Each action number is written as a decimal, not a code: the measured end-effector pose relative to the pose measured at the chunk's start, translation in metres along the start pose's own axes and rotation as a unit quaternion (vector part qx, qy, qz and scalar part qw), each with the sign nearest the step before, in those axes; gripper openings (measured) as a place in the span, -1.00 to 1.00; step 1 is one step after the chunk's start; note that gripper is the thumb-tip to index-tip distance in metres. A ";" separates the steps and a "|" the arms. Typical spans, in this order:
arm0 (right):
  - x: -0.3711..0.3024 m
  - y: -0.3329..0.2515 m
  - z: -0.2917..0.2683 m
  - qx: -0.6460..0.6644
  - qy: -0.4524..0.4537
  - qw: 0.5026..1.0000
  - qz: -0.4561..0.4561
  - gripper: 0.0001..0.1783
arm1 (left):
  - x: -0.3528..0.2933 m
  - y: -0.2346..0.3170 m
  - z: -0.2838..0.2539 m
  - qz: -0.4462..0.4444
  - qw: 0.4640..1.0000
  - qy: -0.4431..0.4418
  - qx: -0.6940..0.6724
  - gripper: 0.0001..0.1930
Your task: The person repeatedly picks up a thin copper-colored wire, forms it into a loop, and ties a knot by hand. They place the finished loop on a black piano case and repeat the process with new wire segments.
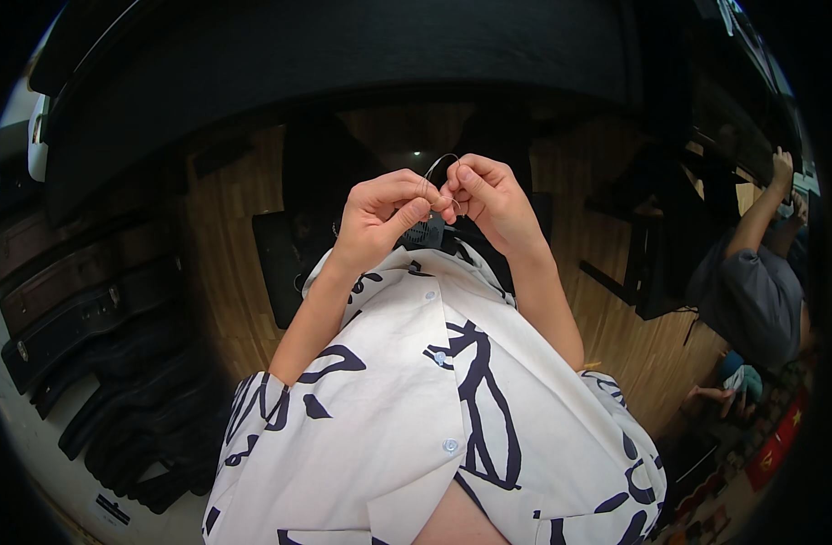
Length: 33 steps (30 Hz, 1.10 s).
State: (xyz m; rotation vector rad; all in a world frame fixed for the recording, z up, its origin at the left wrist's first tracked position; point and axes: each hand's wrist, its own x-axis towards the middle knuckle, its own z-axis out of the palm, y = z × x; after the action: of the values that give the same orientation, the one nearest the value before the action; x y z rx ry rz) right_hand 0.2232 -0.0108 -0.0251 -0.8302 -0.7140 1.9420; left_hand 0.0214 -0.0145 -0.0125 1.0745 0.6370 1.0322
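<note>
Above my lap, at the upper middle, both hands are close together with the fingertips nearly meeting. A thin wire-like string (442,157) arches in a small loop between them. My left hand (388,209) pinches it between thumb and fingers. On the other side, the bent fingers and thumb of my right hand (488,200) grip the same string. Part of it curls below the right fingertips; its ends are hard to make out among the fingers.
A large black surface (370,45) spans the far side. Dark instrument-like cases (116,300) stand in a row at left. At right, a person in grey (752,282) reaches up with one arm; beyond sits another person (738,381) in teal. Wooden floor (570,245) shows between.
</note>
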 end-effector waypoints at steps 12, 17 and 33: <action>0.001 0.003 0.000 0.026 -0.067 0.996 0.052 -0.73 | 0.002 0.005 0.001 -0.016 0.997 -0.070 -0.004 -0.66; 0.001 0.013 0.000 -0.065 -0.012 0.998 0.012 -0.75 | 0.000 -0.004 -0.001 -0.055 0.997 -0.048 -0.034 -0.60; -0.001 -0.001 0.011 -0.360 0.166 0.898 -0.193 -0.87 | 0.002 -0.024 0.003 -0.151 0.981 0.118 -0.011 -0.92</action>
State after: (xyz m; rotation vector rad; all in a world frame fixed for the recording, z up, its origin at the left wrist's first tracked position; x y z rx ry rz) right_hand 0.2156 -0.0131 -0.0172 -1.3030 -1.2991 1.1216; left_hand 0.0334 -0.0163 -0.0335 0.8106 0.9475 0.9031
